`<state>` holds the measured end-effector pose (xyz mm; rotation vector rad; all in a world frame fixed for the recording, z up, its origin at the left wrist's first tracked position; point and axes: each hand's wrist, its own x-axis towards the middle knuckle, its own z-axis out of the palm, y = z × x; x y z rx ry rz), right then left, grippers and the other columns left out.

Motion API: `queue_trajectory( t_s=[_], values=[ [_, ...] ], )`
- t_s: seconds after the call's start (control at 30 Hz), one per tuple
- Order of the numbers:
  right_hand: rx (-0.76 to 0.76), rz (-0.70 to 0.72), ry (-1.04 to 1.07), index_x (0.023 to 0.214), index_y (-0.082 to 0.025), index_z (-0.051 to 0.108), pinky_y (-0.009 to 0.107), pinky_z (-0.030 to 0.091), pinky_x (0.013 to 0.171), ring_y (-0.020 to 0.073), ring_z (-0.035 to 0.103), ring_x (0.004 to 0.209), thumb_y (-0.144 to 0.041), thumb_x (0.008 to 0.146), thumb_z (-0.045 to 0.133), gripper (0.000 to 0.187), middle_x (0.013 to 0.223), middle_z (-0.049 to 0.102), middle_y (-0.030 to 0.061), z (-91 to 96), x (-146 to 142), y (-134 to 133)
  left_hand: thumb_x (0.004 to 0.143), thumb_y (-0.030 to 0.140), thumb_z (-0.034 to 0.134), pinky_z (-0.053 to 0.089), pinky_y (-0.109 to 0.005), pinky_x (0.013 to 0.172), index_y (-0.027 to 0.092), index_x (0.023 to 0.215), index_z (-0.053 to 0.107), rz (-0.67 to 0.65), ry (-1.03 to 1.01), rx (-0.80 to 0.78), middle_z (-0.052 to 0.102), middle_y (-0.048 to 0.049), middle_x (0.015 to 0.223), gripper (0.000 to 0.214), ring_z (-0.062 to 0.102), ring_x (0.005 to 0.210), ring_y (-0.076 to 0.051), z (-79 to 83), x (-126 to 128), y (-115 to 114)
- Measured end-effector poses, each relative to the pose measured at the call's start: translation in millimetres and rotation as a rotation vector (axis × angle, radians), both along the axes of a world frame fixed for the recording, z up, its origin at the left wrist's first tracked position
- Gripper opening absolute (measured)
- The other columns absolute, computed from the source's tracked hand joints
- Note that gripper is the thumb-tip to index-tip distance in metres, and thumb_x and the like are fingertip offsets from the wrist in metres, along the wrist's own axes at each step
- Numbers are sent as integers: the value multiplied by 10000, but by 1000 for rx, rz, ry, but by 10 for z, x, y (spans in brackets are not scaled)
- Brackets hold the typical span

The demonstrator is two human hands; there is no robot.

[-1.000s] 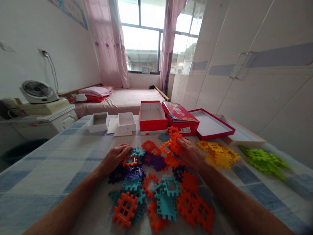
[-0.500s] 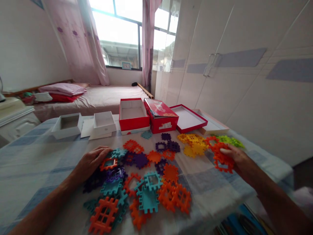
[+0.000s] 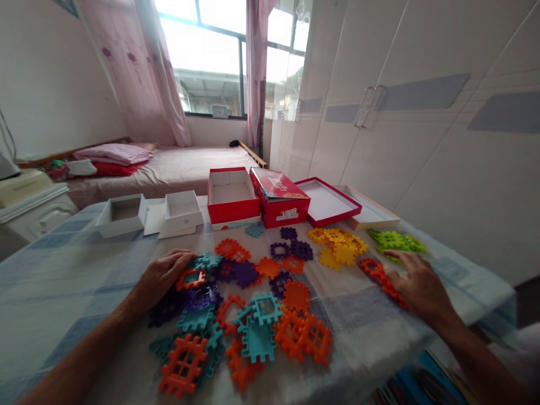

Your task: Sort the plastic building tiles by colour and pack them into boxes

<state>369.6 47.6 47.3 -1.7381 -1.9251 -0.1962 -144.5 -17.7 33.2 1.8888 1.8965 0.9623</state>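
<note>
The right hand (image 3: pixel 415 281) hides part of the orange pieces (image 3: pixel 372 268) by its thumb, the top edge crops the window (image 3: pixel 202 53), and the label (image 3: pixel 287 214) on the red box (image 3: pixel 274 209) is illegibly small.

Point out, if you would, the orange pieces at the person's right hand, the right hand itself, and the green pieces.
Orange pieces (image 3: pixel 382 277): head view, on the part the hand leaves uncovered.
Right hand (image 3: pixel 417 285): head view, on its back.
Green pieces (image 3: pixel 399 242): head view, mid-pile.
</note>
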Motion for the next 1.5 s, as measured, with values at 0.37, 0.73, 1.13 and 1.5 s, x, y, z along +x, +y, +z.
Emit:
queue_trajectory(
  t_s=[0.37,0.73,1.13,1.5],
  values=[
    [-325,339,-201,1171,-140,544,313,416,851,220,566,991,-267,825,468,377,1147,562,141,168,-1392,202,847,577,344,453,-243,855,181,946,678,-22,-31,6,651,-46,1049,528,609,957,-211,-8,17,1],
    [-282,415,-104,1089,-140,595,249,388,827,175,561,969,-217,829,472,298,1078,598,106,173,-1745,570,865,540,334,438,-274,879,168,959,668,-41,-68,-7,635,-68,1059,509,590,968,-217,10,44,3],
    [-356,562,-194,887,-176,655,241,377,704,159,570,815,-293,796,541,187,923,624,65,173,-1937,517,868,520,343,448,-254,839,159,934,677,-47,-63,8,643,-63,1019,496,603,927,-202,35,75,-8],
    [-403,549,-208,1043,-201,626,259,383,710,185,573,856,-454,805,533,360,978,615,78,231,-1720,317,873,506,357,437,-254,850,154,939,665,-54,-72,13,638,-62,1017,472,599,928,-199,31,61,-8]
  ],
)
